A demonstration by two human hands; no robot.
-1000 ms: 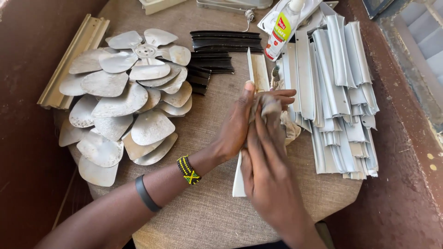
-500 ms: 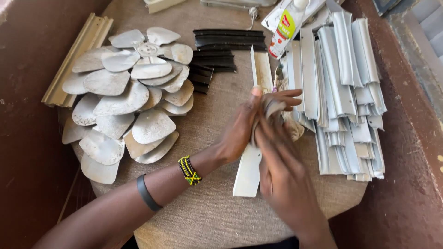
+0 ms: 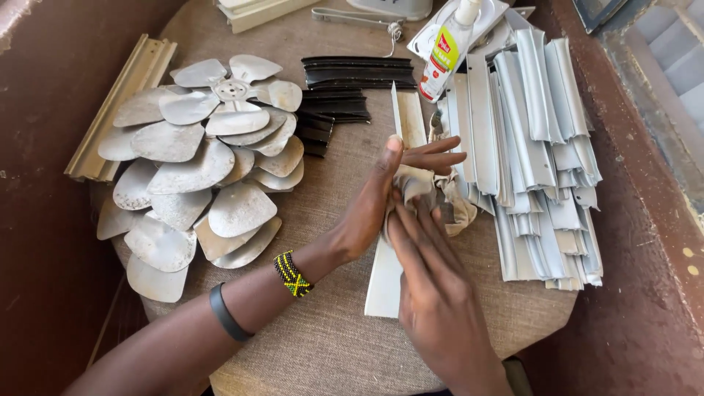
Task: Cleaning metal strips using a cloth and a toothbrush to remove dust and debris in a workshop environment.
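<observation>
Pale grey sheet metal is filling most of the view. A long, narrow metal strip (image 3: pixel 387 271) is lying lengthwise across the middle of a round table (image 3: pixel 330 352) covered in coarse, tan woven cloth, and both hands are working on it. The left hand (image 3: pixel 381 198) is curling around the strip from the left, thumb up along its edge and fingers stretched across to the right, steadying it. The right hand (image 3: pixel 433 286) is lying over the strip from below, its fingers (image 3: pixel 411 227) bent and pressing a crumpled, beige rag (image 3: pixel 414 183) against the metal; the rag is trailing off to the right towards the pile. Both hands are partly closed, gripping the strip and rag between them.

Just to the right, a thick stack of similar folded metal strips (image 3: pixel 543 161) is lying in overlapping layers, matte and slightly creased. On the left side of the table, dull, rounded fan blades (image 3: pixel 191 169) are lying piled like petals, scuffed and spotted, with a hub showing at the top. Between the piles, glossy black ribbed strips (image 3: pixel 345 81) are lying in a short stack. A small clear plastic bottle (image 3: pixel 447 51) with a white cap and a yellow and red label is lying tilted at the top; what it contains cannot be told. A ridged, cream-coloured moulding (image 3: pixel 121 110) is leaning along the table's left edge. A beaded yellow and black bracelet (image 3: pixel 292 273) and a dark band (image 3: pixel 227 314) are sitting on the left wrist.
</observation>
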